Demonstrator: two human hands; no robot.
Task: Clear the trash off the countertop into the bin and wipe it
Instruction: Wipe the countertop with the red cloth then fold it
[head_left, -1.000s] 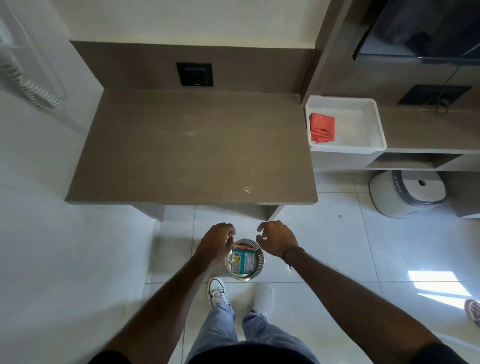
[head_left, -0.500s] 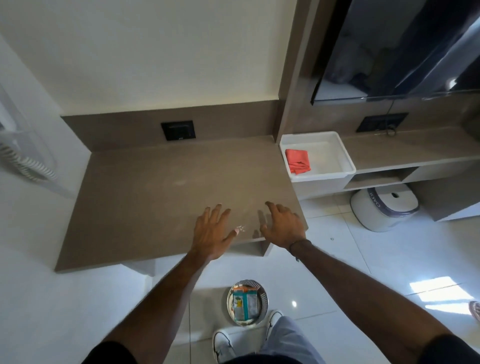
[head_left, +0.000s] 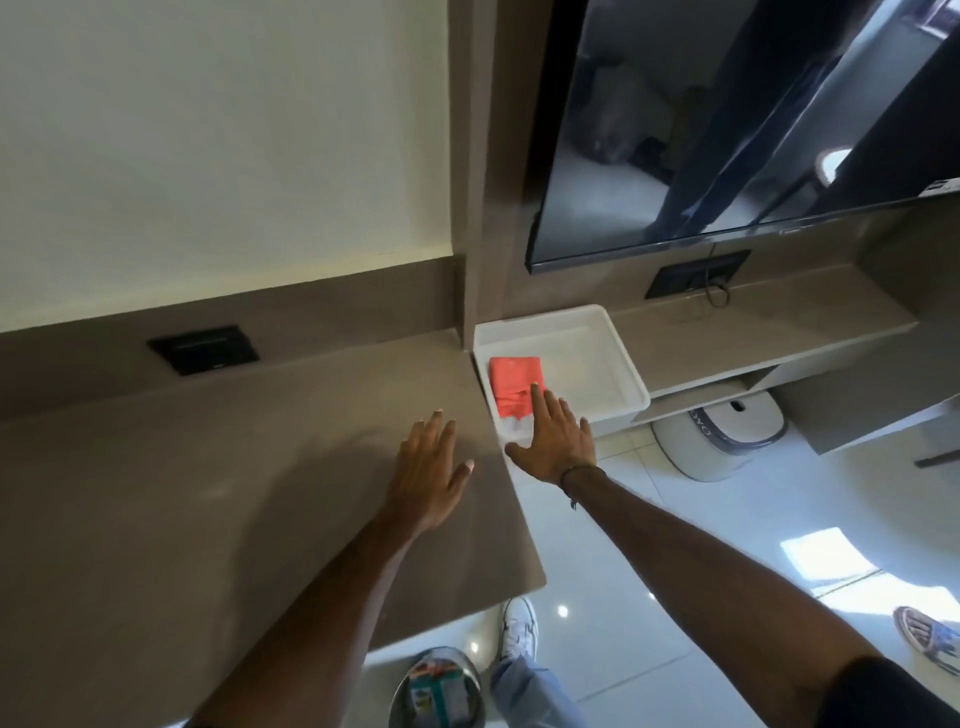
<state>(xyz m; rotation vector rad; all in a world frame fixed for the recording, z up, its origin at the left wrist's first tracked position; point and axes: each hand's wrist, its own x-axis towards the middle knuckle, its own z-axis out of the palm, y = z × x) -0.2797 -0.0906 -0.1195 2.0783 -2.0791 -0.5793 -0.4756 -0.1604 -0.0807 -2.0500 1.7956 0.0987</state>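
The brown countertop (head_left: 208, 493) fills the left and middle of the view. A folded red cloth (head_left: 514, 382) lies in a white tray (head_left: 618, 358) just right of the counter. My right hand (head_left: 553, 439) reaches over the tray's near edge, fingers spread, fingertips touching or just above the cloth's near end. My left hand (head_left: 428, 467) hovers open over the counter's right part, holding nothing. On the floor below the counter edge stands a round metal bin (head_left: 436, 686) with a packet inside.
A black socket plate (head_left: 202, 349) sits on the backsplash. A TV (head_left: 727, 119) hangs above a lower shelf (head_left: 753, 332). A white round appliance (head_left: 722, 436) stands on the tiled floor under the shelf. My white shoe (head_left: 519, 631) is beside the bin.
Both hands rose from the bin to the counter, then moved right. My right hand has gone past the counter edge to the tray with the red cloth. The view tilted up.
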